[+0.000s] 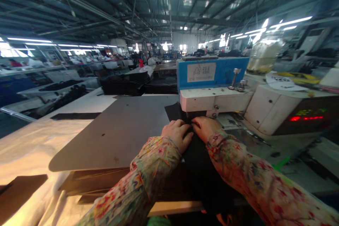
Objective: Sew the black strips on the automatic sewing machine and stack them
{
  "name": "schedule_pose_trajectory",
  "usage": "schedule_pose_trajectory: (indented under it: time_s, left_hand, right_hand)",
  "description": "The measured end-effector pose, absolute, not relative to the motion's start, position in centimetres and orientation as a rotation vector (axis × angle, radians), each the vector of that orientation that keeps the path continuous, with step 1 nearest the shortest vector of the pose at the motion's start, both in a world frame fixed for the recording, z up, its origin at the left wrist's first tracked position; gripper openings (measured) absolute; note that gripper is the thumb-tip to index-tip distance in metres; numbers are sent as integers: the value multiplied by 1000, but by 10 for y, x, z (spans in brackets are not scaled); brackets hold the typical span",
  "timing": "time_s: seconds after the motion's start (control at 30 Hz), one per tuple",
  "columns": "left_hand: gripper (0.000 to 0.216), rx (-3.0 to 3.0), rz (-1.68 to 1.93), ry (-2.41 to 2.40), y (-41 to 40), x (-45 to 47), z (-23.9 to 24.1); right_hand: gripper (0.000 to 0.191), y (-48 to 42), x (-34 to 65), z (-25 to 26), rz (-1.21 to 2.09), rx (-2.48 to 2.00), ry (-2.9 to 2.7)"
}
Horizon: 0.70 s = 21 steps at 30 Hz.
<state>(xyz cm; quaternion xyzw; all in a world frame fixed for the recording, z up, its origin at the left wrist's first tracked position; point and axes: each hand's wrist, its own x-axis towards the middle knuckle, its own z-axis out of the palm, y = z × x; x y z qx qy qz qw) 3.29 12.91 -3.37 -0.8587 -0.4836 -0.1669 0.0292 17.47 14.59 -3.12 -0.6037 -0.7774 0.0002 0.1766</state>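
A black fabric piece [201, 169] runs from the front table edge up to the head of a sewing machine [215, 100], with a corner showing on the grey metal plate. My left hand [176, 134] presses bent fingers onto the fabric on its left side, thumb toward the right hand. Close beside it, my right hand [205, 127] pinches the fabric just below the machine head. The fingertips of both hands nearly meet. The needle area is hidden behind the head and hands.
A wide grey metal plate [113, 130] lies left of the machine, above brown sheets [100, 180]. Stacked black pieces [127, 83] stand behind it. A black strip [75, 116] lies on the table. At right are a lit control box [304, 113] and a jar [265, 56].
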Motion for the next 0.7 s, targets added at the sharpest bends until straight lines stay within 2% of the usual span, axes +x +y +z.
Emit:
schedule_pose_trajectory:
  time_s: [0.7]
  left_hand:
    - [29,-2658,-515,-1497,129,32,-31]
  right_hand:
    - [21,146,173,-30,-45,-1706,-2236]
